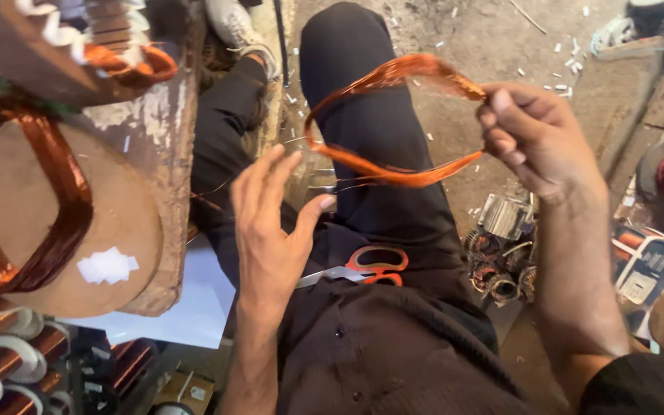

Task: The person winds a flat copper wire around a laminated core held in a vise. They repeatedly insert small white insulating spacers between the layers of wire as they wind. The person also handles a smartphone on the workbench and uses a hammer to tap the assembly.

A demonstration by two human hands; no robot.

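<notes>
Head view, one item: copper wire coil point(393, 123), pinched at its right end by right hand point(536, 134), long axis running leftward over the lap. Left hand point(270, 223), fingers spread and empty, lay just below-left; scissors point(363, 269) rested on the lap.

Copper wire coil point(393, 127), looped, held aloft

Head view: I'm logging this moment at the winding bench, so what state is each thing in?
Right hand: closed, pinching the copper wire loop.
Copper wire loop: held up, bent into an open oval.
Left hand: open, fingers spread, holding nothing.
Scissors: lying on the lap, blades shut.
Copper coil: resting on the wooden form.
</notes>
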